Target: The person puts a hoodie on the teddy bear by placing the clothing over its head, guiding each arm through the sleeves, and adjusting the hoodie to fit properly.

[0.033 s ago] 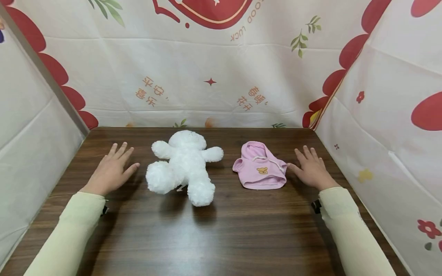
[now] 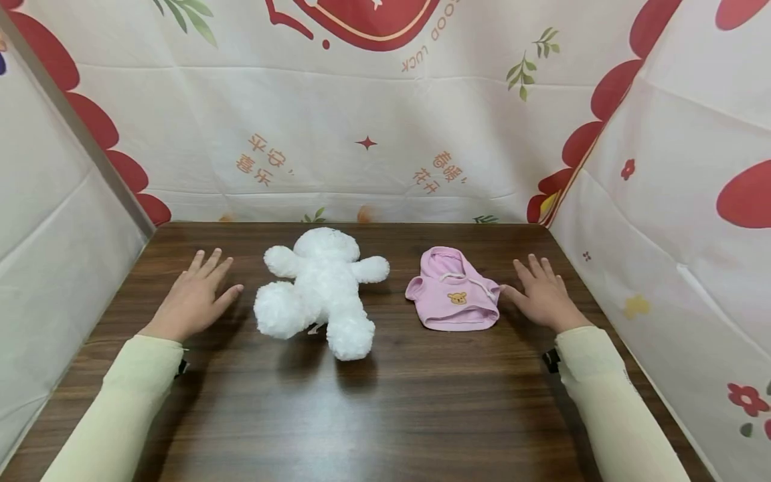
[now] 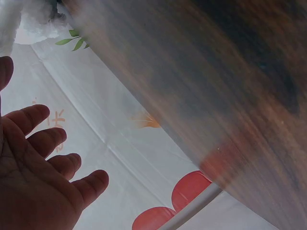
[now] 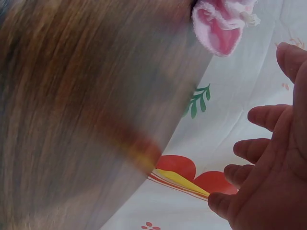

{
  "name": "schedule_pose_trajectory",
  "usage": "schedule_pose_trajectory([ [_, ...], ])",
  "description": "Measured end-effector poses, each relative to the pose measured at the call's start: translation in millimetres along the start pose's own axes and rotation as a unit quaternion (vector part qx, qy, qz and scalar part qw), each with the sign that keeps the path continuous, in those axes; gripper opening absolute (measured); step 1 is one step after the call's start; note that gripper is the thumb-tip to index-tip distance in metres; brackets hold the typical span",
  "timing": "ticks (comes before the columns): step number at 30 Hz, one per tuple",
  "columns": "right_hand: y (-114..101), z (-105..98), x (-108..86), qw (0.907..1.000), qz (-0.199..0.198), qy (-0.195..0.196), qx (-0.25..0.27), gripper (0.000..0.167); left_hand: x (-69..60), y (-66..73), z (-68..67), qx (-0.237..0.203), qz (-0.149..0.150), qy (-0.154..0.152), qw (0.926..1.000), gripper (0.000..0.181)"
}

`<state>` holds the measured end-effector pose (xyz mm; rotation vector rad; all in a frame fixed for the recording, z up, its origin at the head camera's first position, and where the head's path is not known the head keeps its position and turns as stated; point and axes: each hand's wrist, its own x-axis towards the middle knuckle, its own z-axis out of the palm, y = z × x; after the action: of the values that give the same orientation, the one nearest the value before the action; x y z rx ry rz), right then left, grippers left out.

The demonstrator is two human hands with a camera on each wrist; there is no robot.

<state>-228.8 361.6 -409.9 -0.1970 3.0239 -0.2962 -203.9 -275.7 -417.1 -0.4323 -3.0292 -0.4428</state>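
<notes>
A fluffy white plush toy (image 2: pixel 328 284) lies on the dark wooden table, its arms spread and its feet toward the viewer. To its right a small pink doll hoodie (image 2: pixel 454 294) with a bear patch and a white drawstring lies flat. My left hand (image 2: pixel 195 298) is left of the plush, apart from it, palm down with fingers spread; the left wrist view shows the hand's palm (image 3: pixel 38 177) holding nothing. My right hand (image 2: pixel 545 294) is just right of the hoodie, thumb tip by its sleeve; whether they touch I cannot tell. Part of the hoodie (image 4: pixel 218 28) shows in the right wrist view.
The wooden table (image 2: pixel 385 422) has its far edge against a printed white cloth (image 2: pixel 361 100). More cloth walls rise at the left (image 2: pixel 54 201) and right (image 2: pixel 680 221). A small white tag (image 2: pixel 314 329) shows between the plush toy's legs.
</notes>
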Motion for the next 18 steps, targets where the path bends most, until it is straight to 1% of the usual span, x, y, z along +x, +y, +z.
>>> schedule_pose_trajectory([
  [7,0.9,-2.6,-3.1,1.0000,-0.001,0.006,0.007,0.081,2.8,3.0,-3.7,-0.002,0.006,0.006,1.0000,0.072],
  [9,1.3,-4.3,-3.3,0.9999,-0.003,0.007,0.009,0.081,3.0,5.0,-7.6,-0.010,0.018,0.022,0.9996,0.071],
  [11,1.1,-6.6,-3.1,0.9999,-0.007,0.007,0.010,0.081,4.5,8.4,-13.0,-0.033,0.041,0.057,0.9970,0.066],
  [13,0.0,-9.4,-2.3,0.9999,-0.009,0.005,0.014,0.081,7.3,15.3,-21.3,-0.059,0.072,0.101,0.9905,0.059],
  [15,-1.6,-12.5,-0.6,0.9998,-0.014,0.004,0.012,0.079,13.2,26.5,-33.3,-0.081,0.116,0.149,0.9786,0.054],
  [17,-4.9,-15.8,1.8,0.9998,-0.019,0.004,0.011,0.076,21.3,42.7,-49.1,-0.085,0.152,0.175,0.9691,0.052],
  [18,-6.6,-17.5,3.5,0.9997,-0.023,0.004,0.009,0.075,26.5,52.6,-58.4,-0.081,0.167,0.178,0.9664,0.051],
])
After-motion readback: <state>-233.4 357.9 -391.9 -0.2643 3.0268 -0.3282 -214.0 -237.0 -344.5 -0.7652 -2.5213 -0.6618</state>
